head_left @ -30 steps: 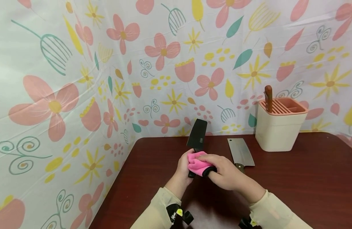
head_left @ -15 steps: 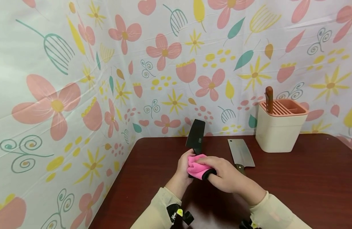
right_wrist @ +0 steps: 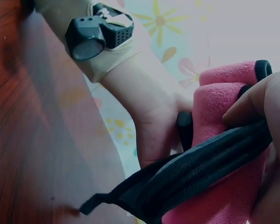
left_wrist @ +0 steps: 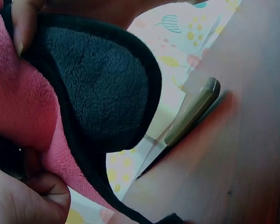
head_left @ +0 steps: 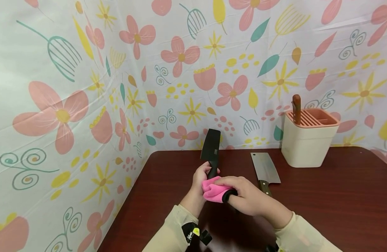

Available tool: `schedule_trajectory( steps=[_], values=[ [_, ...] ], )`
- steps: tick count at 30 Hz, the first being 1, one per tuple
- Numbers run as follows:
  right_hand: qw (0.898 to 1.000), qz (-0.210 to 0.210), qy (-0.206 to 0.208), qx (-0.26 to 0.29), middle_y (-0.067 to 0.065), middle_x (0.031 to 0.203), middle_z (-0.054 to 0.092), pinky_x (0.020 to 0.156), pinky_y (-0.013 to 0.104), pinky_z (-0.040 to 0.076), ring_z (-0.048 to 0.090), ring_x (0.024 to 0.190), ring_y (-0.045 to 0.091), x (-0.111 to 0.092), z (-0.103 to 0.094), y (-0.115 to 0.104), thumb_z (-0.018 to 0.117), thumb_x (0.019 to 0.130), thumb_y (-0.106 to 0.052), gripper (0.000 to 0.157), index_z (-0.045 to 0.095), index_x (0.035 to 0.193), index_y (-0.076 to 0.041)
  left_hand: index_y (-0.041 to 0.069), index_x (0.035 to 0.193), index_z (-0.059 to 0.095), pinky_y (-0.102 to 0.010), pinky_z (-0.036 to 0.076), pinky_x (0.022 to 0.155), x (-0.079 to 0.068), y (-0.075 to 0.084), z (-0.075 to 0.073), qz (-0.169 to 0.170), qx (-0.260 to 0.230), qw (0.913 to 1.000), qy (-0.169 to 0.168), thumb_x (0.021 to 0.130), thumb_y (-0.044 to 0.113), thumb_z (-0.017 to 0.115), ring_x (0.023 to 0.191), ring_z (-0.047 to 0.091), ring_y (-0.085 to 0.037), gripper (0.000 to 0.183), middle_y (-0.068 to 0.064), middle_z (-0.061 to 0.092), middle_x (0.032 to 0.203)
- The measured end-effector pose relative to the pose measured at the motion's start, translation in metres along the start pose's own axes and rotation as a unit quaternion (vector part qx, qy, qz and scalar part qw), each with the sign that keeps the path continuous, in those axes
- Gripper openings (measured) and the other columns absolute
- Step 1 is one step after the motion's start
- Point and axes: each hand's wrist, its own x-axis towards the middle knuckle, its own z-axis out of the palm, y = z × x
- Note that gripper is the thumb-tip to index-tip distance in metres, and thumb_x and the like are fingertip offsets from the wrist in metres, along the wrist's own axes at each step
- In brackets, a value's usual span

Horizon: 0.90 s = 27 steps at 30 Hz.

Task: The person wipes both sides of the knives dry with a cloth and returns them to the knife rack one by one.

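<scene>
My left hand grips the black handle of a cleaver-shaped kitchen knife, its dark blade pointing up and away. With my right hand I pinch a pink cloth that has black edging and a dark underside. The folded cloth lies against the lower part of the handle, beside my left palm. In the right wrist view the dark handle end shows between the left hand and the cloth. The left wrist view shows the cloth's dark side hanging loose. The cloth hides part of the handle.
A silver cleaver with a wooden handle lies on the dark red table, right of the black knife. Behind it stands a white knife holder with a pink slotted top and one brown-handled knife. A flower-patterned curtain hangs behind.
The pink cloth has slid down the knife's handle, with my right hand, baring the handle's upper part. The blade has shifted slightly left. My left hand keeps its grip.
</scene>
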Motion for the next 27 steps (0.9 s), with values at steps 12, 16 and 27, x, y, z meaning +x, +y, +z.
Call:
schedule_trajectory(
  steps=[12, 16, 27],
  values=[
    [0.99, 0.038, -0.052, 0.128, -0.001, 0.11, 0.076, 0.085, 0.027, 0.056, 0.07, 0.095, 0.012, 0.0, -0.016, -0.002, 0.055, 0.098, 0.001, 0.037, 0.067, 0.128, -0.018, 0.008, 0.099, 0.058, -0.021, 0.045, 0.06, 0.008, -0.002, -0.007, 0.015, 0.032, 0.9993, -0.011, 0.096, 0.011, 0.033, 0.062, 0.051, -0.013, 0.025, 0.0, 0.063, 0.082],
    [0.992, 0.061, -0.024, 0.109, -0.002, 0.117, 0.073, 0.086, 0.027, 0.054, 0.066, 0.099, 0.013, -0.002, -0.028, -0.004, 0.056, 0.097, 0.003, 0.042, 0.066, 0.131, -0.02, 0.01, 0.097, 0.057, -0.022, 0.045, 0.063, 0.009, -0.001, -0.005, 0.015, 0.019, 0.9997, -0.006, 0.095, 0.01, 0.035, 0.071, 0.054, -0.013, 0.023, -0.002, 0.062, 0.083],
    [0.986, 0.095, 0.135, 0.006, 0.006, 0.125, 0.07, 0.081, 0.022, 0.053, 0.062, 0.097, 0.007, -0.006, -0.033, 0.006, 0.055, 0.093, 0.009, 0.05, 0.063, 0.137, -0.015, 0.015, 0.103, 0.059, -0.025, 0.042, 0.049, 0.0, -0.002, 0.005, 0.007, 0.053, 0.9979, -0.036, 0.092, 0.011, 0.033, 0.049, 0.047, -0.013, 0.028, 0.001, 0.057, 0.074]
  ],
)
